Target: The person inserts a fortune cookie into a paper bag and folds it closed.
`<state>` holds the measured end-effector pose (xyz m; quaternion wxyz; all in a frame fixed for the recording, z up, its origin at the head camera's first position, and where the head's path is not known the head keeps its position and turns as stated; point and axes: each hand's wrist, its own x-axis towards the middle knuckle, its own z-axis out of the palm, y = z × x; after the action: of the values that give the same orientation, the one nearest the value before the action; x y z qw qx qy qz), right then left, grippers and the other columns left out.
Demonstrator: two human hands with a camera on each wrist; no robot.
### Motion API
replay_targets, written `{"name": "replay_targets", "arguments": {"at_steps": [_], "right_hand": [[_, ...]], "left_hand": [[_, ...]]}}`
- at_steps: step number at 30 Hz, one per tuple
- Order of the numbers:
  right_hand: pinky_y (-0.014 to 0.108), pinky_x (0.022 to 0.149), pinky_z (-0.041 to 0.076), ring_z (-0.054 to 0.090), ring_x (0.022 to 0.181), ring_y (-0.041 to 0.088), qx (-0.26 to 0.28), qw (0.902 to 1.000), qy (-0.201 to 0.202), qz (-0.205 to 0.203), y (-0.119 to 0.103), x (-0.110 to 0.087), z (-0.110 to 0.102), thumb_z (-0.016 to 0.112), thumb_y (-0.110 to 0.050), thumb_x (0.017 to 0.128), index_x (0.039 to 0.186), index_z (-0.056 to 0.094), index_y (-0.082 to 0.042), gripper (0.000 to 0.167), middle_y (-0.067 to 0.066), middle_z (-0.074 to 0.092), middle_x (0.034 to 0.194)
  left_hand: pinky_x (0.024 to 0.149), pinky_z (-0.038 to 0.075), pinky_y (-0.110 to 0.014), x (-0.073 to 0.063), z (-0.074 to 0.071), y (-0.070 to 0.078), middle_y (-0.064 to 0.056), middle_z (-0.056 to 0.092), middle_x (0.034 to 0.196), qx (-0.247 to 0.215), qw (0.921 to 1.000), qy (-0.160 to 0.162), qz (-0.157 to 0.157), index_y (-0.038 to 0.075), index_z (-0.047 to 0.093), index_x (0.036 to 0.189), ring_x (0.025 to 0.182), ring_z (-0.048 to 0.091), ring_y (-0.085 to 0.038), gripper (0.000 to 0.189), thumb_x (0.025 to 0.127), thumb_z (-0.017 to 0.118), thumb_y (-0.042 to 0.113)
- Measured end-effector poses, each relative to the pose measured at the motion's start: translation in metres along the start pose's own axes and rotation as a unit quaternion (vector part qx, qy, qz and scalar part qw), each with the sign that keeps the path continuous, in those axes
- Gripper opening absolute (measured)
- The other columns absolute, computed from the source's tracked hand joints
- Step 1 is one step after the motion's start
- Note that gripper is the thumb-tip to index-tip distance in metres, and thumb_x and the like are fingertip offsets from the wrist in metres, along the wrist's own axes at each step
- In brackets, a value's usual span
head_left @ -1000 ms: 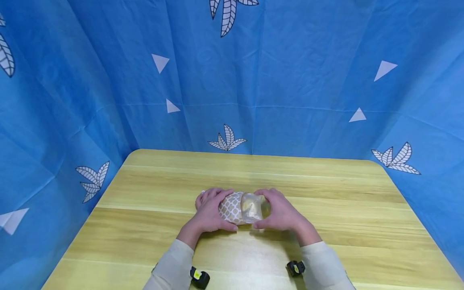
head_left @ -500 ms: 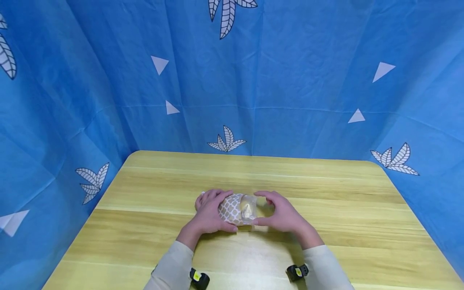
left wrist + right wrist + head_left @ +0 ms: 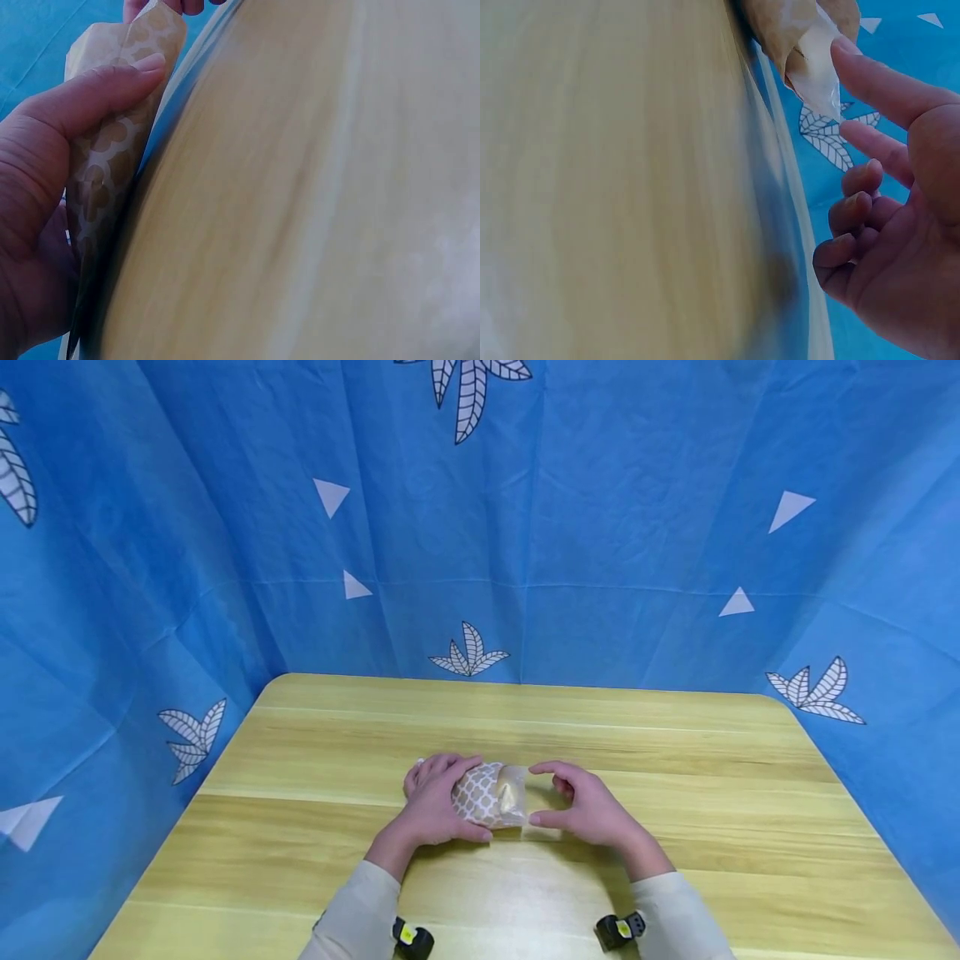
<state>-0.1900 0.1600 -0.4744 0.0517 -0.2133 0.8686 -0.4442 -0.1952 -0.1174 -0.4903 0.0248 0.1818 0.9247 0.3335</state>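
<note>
A paper food bag [image 3: 477, 795] with a tan-and-white lattice print lies on its side on the table. Its right end is a translucent sleeve [image 3: 517, 814], and something pale shows inside. My left hand [image 3: 438, 806] grips the bag's left part, thumb along the near side and fingers over the far side. In the left wrist view the thumb presses the printed paper [image 3: 105, 157]. Just right of the sleeve's end is my right hand [image 3: 588, 806], thumb and index finger spread apart. The right wrist view shows those fingertips close beside the sleeve [image 3: 817, 64]; touching or not, I cannot tell.
The wood-grain table [image 3: 637, 735] has rounded far corners. Behind it and along both sides hangs a blue cloth [image 3: 630, 527] with white leaves and triangles. Black wrist devices sit at the left cuff [image 3: 412, 938] and right cuff [image 3: 619, 932].
My right hand has drawn back slightly to the right, off the translucent end, which now shows shorter and free of the fingers. The left hand keeps its grip on the bag.
</note>
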Motion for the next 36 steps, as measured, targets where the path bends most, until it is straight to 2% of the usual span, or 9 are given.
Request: {"name": "replay_targets", "arguments": {"at_steps": [7, 15, 19, 21, 27, 30, 36], "right_hand": [[0.033, 0.066, 0.040, 0.045, 0.074, 0.022, -0.005, 0.9999, -0.005, -0.013, -0.006, 0.006, 0.005, 0.088, -0.034, 0.077, 0.130, 0.063, -0.017, 0.061, 0.010, 0.047, 0.080], [0.033, 0.064, 0.041, 0.046, 0.073, 0.022, -0.005, 1.0000, -0.001, -0.006, -0.008, 0.008, 0.009, 0.089, -0.034, 0.075, 0.129, 0.066, -0.019, 0.061, 0.009, 0.049, 0.078], [0.033, 0.066, 0.044, 0.048, 0.075, 0.021, -0.022, 0.9994, -0.007, -0.026, -0.008, 0.009, 0.011, 0.087, -0.036, 0.077, 0.132, 0.065, -0.019, 0.061, 0.008, 0.052, 0.080], [0.035, 0.068, 0.045, 0.050, 0.078, 0.022, -0.028, 0.9988, -0.012, -0.039, -0.009, 0.010, 0.012, 0.086, -0.034, 0.079, 0.134, 0.064, -0.018, 0.062, 0.008, 0.055, 0.083], [0.040, 0.080, 0.047, 0.055, 0.091, 0.023, -0.029, 0.9979, -0.025, -0.052, -0.013, 0.012, 0.014, 0.084, -0.030, 0.082, 0.137, 0.062, -0.016, 0.060, 0.000, 0.064, 0.111], [0.041, 0.079, 0.047, 0.055, 0.090, 0.023, -0.028, 0.9979, -0.028, -0.052, -0.013, 0.013, 0.016, 0.083, -0.031, 0.083, 0.136, 0.063, -0.016, 0.059, 0.000, 0.064, 0.110], [0.045, 0.087, 0.047, 0.058, 0.102, 0.023, -0.033, 0.9974, -0.023, -0.060, -0.013, 0.016, 0.022, 0.084, -0.031, 0.082, 0.132, 0.065, -0.015, 0.056, 0.002, 0.065, 0.121]], "left_hand": [[0.110, 0.005, -0.058, 0.002, 0.000, 0.001, -0.002, 0.045, 0.141, 0.003, 1.0000, 0.001, 0.001, 0.027, 0.048, 0.148, 0.133, 0.031, -0.031, 0.110, 0.052, 0.093, 0.056], [0.110, 0.005, -0.057, 0.001, 0.000, 0.002, -0.001, 0.045, 0.141, -0.003, 1.0000, -0.002, 0.002, 0.028, 0.049, 0.148, 0.133, 0.031, -0.030, 0.108, 0.053, 0.093, 0.055], [0.109, 0.005, -0.057, 0.001, 0.000, 0.002, -0.002, 0.045, 0.140, -0.001, 1.0000, 0.001, 0.002, 0.027, 0.049, 0.148, 0.132, 0.031, -0.030, 0.108, 0.053, 0.093, 0.055], [0.109, 0.005, -0.057, 0.001, -0.001, 0.003, -0.002, 0.045, 0.140, 0.000, 1.0000, 0.001, 0.003, 0.027, 0.049, 0.148, 0.132, 0.031, -0.030, 0.108, 0.053, 0.093, 0.055], [0.109, 0.005, -0.057, 0.001, -0.001, 0.003, -0.002, 0.044, 0.141, 0.004, 1.0000, 0.000, 0.001, 0.028, 0.049, 0.148, 0.132, 0.031, -0.030, 0.107, 0.054, 0.093, 0.055], [0.109, 0.005, -0.057, 0.001, 0.000, 0.003, -0.002, 0.044, 0.141, 0.006, 1.0000, -0.001, 0.001, 0.028, 0.048, 0.148, 0.133, 0.030, -0.030, 0.108, 0.054, 0.092, 0.056], [0.109, 0.006, -0.058, 0.001, 0.001, 0.003, -0.002, 0.044, 0.141, 0.009, 1.0000, -0.003, 0.002, 0.028, 0.048, 0.149, 0.132, 0.031, -0.029, 0.108, 0.054, 0.092, 0.057]]}}
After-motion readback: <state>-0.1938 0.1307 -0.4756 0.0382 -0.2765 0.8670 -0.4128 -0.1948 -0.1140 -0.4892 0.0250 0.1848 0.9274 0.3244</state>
